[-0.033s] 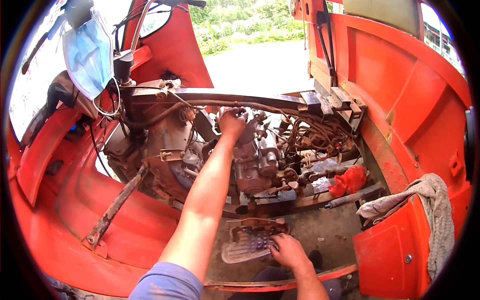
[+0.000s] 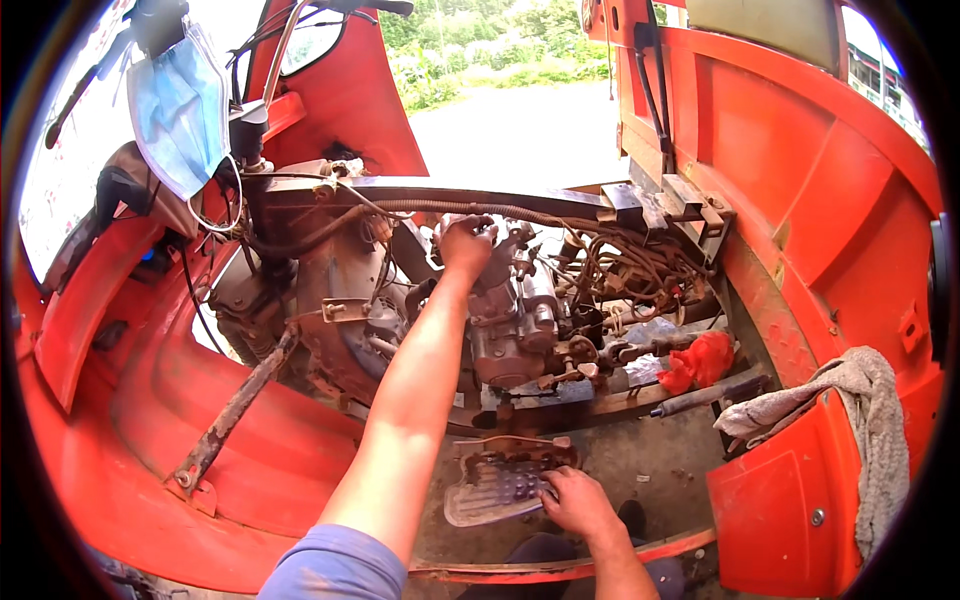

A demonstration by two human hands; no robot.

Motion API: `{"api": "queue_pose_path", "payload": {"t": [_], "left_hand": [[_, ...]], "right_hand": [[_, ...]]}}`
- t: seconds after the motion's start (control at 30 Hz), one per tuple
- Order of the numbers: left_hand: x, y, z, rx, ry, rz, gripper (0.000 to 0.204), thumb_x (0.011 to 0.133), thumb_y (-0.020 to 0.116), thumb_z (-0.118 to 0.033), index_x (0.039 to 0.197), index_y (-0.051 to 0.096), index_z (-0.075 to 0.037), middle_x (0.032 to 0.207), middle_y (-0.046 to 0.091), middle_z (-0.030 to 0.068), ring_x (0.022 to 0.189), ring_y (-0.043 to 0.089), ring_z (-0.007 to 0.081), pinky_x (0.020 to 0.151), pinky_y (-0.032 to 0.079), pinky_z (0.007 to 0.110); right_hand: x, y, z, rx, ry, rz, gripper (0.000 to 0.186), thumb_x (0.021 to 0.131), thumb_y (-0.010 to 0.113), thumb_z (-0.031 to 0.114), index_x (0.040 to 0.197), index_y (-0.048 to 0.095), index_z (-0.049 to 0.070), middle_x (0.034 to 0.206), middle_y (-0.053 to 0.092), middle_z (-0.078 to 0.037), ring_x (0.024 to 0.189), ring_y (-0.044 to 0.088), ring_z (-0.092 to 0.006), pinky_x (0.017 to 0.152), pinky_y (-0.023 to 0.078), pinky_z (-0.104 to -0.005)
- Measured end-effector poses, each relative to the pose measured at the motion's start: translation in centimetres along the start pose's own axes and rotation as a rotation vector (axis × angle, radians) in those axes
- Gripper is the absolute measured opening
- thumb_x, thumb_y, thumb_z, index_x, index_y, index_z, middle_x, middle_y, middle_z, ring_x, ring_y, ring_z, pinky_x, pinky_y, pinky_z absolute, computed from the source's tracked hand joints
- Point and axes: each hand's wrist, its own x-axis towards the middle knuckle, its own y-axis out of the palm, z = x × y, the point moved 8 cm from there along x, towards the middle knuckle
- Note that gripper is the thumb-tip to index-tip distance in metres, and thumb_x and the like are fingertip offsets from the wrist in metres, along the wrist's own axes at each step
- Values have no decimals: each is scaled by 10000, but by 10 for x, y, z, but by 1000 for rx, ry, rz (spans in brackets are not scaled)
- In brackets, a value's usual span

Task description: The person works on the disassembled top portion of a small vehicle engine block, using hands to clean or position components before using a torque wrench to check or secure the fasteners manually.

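Two bare hands at work. Left hand (image 2: 466, 246) is curled at the top of the grimy grey-brown metal engine (image 2: 503, 352), centre of frame; can't tell if it grips anything. Right hand (image 2: 580, 500), lower centre, has fingers half bent at the right edge of a clear ribbed plastic tray (image 2: 468, 507); can't tell if it holds a piece. Progress: engine's bared, so access looks done. Work up top looks unfinished; dark lumps (image 2: 520, 487) show in the tray.

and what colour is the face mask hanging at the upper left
The face mask is light blue; it shows best in the head view.
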Motion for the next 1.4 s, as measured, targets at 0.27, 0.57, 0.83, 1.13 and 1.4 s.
{"api": "queue_pose_path", "payload": {"t": [0.27,0.57,0.83,1.13,1.4], "left_hand": [[-7,-13,-24,100,58,-97,256,786,836,-350,947,804,-153,1132,692,106,1191,575,328,1049,399,481],[-5,-1,-10,-43,-52,10,251,811,796,-334,956,810,-130,1132,717,99,1241,551,333,1069,363,519],[1,1,-5,-111,-12,22,250,827,786,-331,973,811,-130,1084,735,114,1245,547,357,1077,369,503],[-10,-10,-24,108,59,-134,239,798,824,-359,903,806,-145,1101,697,118,1240,529,349,1125,333,499],[-2,-1,-16,21,18,-29,235,829,777,-328,973,815,-145,1180,719,104,1329,494,386,1139,280,613]], "right_hand": [[-1,-3,-2,8,2,-16,309,917,676,299,1111,708,60,1080,694,-170,1027,666,-374,881,553,-468],[-3,-1,-4,5,10,-10,307,920,671,300,1109,702,61,1066,690,-173,1022,665,-379,873,554,-471],[-1,-5,-3,5,16,-1,303,923,668,299,1100,700,56,1071,689,-169,1031,660,-372,889,546,-469],[-1,-1,-3,-11,5,8,308,926,667,304,1105,699,55,1069,691,-165,1037,660,-372,888,548,-469],[-1,-3,-7,-29,33,32,297,928,665,297,1099,699,56,1072,690,-175,1037,660,-377,885,550,-475]]}}
